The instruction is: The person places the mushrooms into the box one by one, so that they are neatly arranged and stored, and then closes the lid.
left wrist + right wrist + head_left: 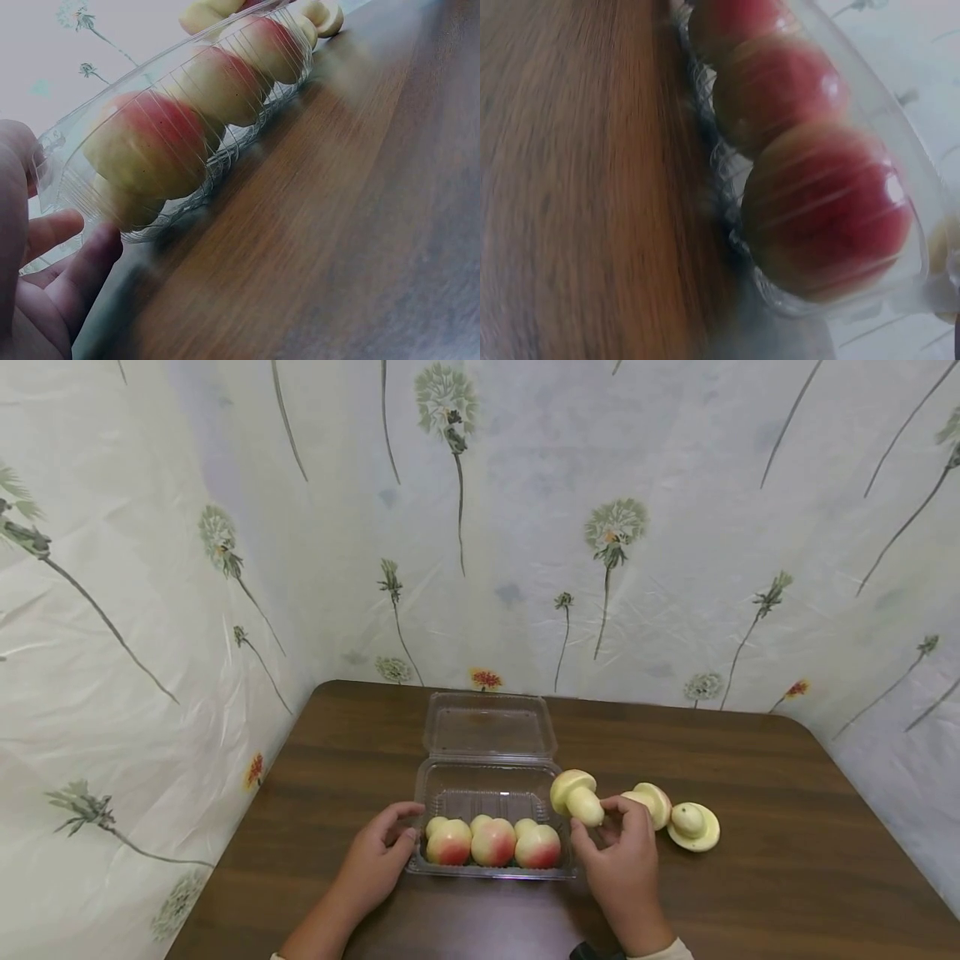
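Note:
My right hand [622, 860] pinches a mushroom [573, 793] by its pale stem, its reddish-yellow cap tipped up to the left. It is held over the right wall of a clear plastic clamshell container [487, 774]. Along the container's near side sit three more mushrooms, the left [450, 843], middle [492, 842] and right [537, 847], with red-blushed caps turned toward me. My left hand [378, 852] rests its fingertips against the container's left wall; the left wrist view shows the fingers [56, 229] at that end, outside the plastic. The right wrist view catches the caps [825, 214] through the side.
Two more mushrooms lie right of the container, one [656, 806] partly behind my right hand and another [693, 827] stem up. The hinged lid [489, 727] lies folded back toward the patterned wall covering [525, 527]. Everything stands on a dark wooden table [780, 893].

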`<state>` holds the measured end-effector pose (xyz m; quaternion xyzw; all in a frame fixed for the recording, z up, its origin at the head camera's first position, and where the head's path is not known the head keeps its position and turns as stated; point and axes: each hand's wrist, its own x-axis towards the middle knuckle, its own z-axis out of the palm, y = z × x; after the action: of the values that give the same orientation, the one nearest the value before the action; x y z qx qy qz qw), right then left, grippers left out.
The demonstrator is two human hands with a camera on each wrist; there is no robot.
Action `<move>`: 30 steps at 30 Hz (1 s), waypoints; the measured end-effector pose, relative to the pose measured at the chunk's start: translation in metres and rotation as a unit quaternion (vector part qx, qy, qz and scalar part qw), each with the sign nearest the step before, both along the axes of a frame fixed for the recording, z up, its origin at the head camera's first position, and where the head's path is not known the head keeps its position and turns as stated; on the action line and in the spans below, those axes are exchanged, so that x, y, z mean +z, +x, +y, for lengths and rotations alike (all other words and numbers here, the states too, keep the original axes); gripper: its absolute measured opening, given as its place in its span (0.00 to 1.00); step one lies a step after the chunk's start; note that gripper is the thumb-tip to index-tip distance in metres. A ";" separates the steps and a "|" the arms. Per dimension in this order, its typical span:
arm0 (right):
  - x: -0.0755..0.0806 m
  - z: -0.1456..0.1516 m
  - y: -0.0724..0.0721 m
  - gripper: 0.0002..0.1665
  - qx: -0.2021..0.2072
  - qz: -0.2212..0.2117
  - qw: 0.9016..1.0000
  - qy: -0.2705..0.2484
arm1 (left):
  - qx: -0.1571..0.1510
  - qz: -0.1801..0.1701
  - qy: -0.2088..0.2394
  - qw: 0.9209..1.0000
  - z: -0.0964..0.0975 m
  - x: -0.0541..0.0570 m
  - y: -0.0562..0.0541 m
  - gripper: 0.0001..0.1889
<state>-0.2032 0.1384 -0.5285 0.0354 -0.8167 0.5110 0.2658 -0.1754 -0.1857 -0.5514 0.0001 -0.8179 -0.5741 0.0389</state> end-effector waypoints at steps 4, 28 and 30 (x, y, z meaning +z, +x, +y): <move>0.003 -0.004 0.003 0.28 0.003 -0.005 1.000 -0.004 | 0.002 -0.004 -0.005 1.000 0.000 -0.001 0.000 0.16; 0.012 -0.030 0.012 0.26 0.040 0.023 0.999 0.001 | -0.005 -0.006 0.001 1.000 -0.002 -0.002 -0.001 0.16; 0.013 -0.032 0.012 0.26 0.038 0.023 0.999 0.001 | -0.006 -0.006 0.001 1.000 -0.002 -0.002 -0.001 0.17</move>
<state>-0.1908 0.1062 -0.5160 0.0780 -0.8090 0.5190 0.2646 -0.1769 -0.1877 -0.5534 -0.0017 -0.8177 -0.5748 0.0306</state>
